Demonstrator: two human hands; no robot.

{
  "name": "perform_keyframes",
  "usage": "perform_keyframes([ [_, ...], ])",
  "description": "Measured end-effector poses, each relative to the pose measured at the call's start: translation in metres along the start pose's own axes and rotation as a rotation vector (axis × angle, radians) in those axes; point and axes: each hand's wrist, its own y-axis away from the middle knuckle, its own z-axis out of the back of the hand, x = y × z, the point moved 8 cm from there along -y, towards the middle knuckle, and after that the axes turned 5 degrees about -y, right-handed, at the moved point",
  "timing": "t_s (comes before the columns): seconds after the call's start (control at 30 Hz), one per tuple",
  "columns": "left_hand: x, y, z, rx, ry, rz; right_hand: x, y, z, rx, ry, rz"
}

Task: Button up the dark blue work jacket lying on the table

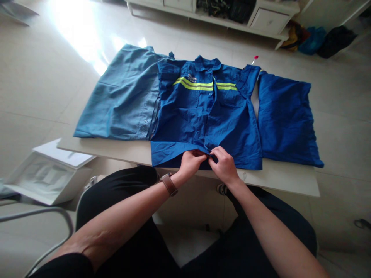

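A dark blue work shirt with yellow-green reflective strips lies front side up, its collar pointing away from me. My left hand pinches the shirt's bottom hem near the middle, where the cloth is lifted and folded. Right beside it, my right hand grips the hem at the button placket with thumb and fingers. The fingertips of both hands nearly meet there. Buttons show higher on the placket; whether one lies between my fingers is hidden.
A lighter blue folded garment lies left of the shirt, and a dark blue folded cloth lies right. All rest on a narrow pale table. An open white box stands at lower left. Beyond is a white cabinet.
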Motion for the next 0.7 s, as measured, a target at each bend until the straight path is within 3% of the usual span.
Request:
perform_keyframes([
  [0.4,0.001,0.003,-0.004,0.073,-0.054,0.035,-0.001,-0.002,0.000,-0.025,-0.019,-0.024],
  [0.6,-0.011,0.004,-0.010,0.122,-0.067,-0.028,-0.010,-0.005,0.009,-0.109,-0.105,-0.137],
  [0.7,-0.016,0.006,-0.009,0.126,-0.171,-0.041,-0.011,-0.007,0.008,-0.080,-0.134,-0.142],
])
